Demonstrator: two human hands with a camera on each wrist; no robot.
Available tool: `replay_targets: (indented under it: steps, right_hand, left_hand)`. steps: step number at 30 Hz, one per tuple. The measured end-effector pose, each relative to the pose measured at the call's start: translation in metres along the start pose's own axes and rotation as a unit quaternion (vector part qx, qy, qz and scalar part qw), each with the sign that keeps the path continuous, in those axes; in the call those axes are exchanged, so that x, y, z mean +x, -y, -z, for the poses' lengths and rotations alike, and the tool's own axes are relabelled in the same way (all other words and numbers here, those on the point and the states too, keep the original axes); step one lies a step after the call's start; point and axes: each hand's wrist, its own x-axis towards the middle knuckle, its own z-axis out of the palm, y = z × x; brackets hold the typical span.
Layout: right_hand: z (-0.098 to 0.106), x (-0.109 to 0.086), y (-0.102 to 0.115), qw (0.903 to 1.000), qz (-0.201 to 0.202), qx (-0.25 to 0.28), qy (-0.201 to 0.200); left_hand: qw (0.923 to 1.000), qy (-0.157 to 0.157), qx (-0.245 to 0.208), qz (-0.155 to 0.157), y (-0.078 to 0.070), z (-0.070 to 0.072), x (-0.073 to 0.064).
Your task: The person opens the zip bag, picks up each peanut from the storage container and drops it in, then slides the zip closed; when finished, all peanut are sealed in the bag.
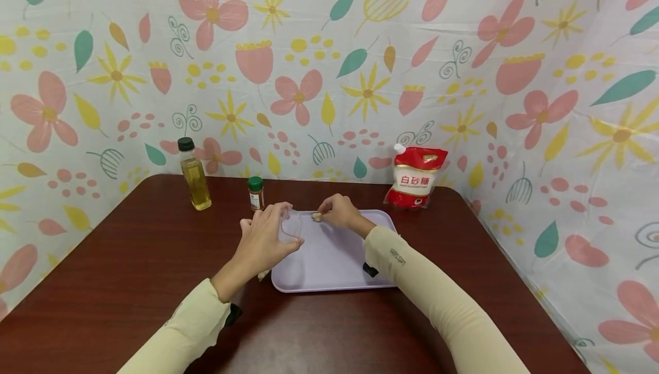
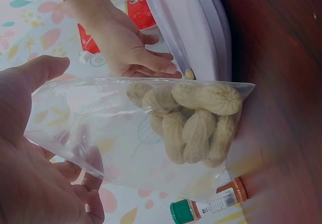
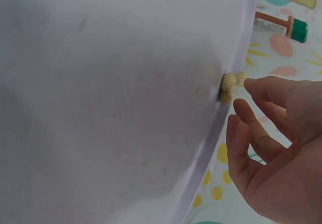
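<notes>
My left hand [image 1: 265, 239] holds a clear plastic bag [image 2: 115, 133] by its mouth, thumb and fingers spread wide around it. Several unshelled peanuts [image 2: 201, 128] lie bunched at the bag's far end in the left wrist view. At the far edge of the pale lilac tray [image 1: 329, 271], my right hand [image 1: 340, 212] pinches a peanut [image 3: 231, 85] with thumb and index fingertips. That peanut sits close against the tray's raised rim; the other fingers are loosely bent beneath. The index finger is partly hidden behind the thumb in the right wrist view.
An oil bottle [image 1: 195, 179] with a dark cap stands at the back left. Nearer the tray is a small green-capped spice jar [image 1: 255, 194]. Behind the tray's right corner stands a red and white sugar pouch [image 1: 414, 179]. A flowered cloth [image 1: 309, 48] hangs behind the brown table [image 1: 128, 282].
</notes>
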Motion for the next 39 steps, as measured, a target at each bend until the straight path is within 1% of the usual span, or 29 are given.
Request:
replay_targets:
  steps: [6,11,18,20,25,30,39]
  right_hand:
    - [-0.004,0.003,-0.003,0.9998,-0.014,-0.011,0.005]
    - [-0.005,0.004,-0.004,0.9995,-0.015,-0.025,0.012]
    - [-0.01,0.006,-0.007,0.9978,0.003,-0.035,0.056]
    - [-0.01,0.007,-0.007,0.9974,0.004,-0.035,0.063]
    - [-0.011,0.008,-0.008,0.9976,0.006,-0.036,0.059]
    - [-0.01,0.007,-0.009,0.9974,0.013,-0.045,0.054]
    - [0.0,-0.004,0.0,0.9984,0.028,-0.031,0.037]
  left_hand:
    - [1.0,-0.001,0.002,0.006,0.0,0.0,-0.001]
    - [1.0,0.003,0.003,0.007,0.0,0.0,-0.002]
    - [0.9999,0.003,0.004,0.009,0.002,-0.001,-0.003]
    - [0.9999,0.005,0.006,0.009,0.002,-0.001,-0.003]
    - [0.9999,0.001,0.008,0.007,0.004,-0.001,-0.003]
    - [0.9999,0.004,0.005,0.013,0.003,-0.001,-0.003]
    - [0.9999,0.005,0.009,0.012,0.001,-0.001,-0.004]
